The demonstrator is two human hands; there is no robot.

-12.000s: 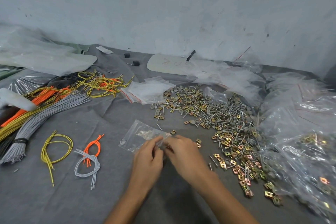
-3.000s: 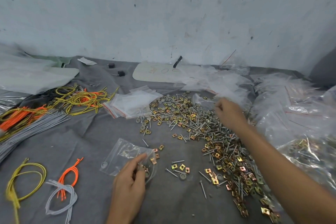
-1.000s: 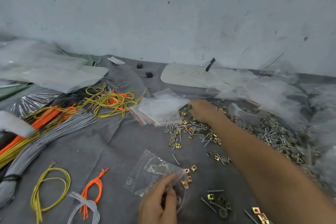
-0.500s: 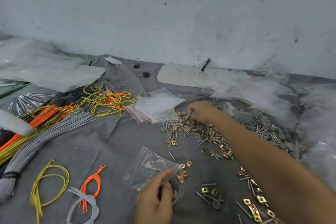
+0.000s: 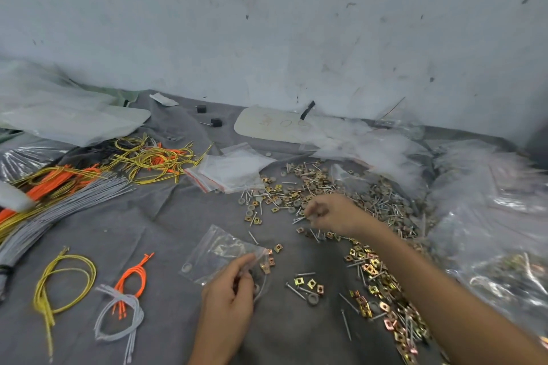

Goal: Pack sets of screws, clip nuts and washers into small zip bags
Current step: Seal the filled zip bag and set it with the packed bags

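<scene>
A small clear zip bag (image 5: 212,252) lies on the grey cloth (image 5: 148,231), with a few parts inside. My left hand (image 5: 228,299) pinches the bag's mouth at its right end. My right hand (image 5: 333,213) hovers over the loose pile of screws, washers and clip nuts (image 5: 385,204). Its fingertips are curled together in a pinch, and motion blur hides what they hold. A band of brass clip nuts (image 5: 370,271) runs under my right forearm. A small group of screws, clip nuts and a washer (image 5: 308,284) lies right of the bag.
A stack of empty zip bags (image 5: 231,170) sits behind the pile. Yellow (image 5: 59,281), orange (image 5: 133,277) and grey (image 5: 118,314) wire loops lie at the left, with wire bundles (image 5: 59,207) behind. Large plastic bags (image 5: 489,216) crowd the right. The wall stands close behind.
My right hand has drawn back from the far left edge of the pile, near the stack of bags, toward me with its fingertips pinched. My left hand has kept its hold on the bag.
</scene>
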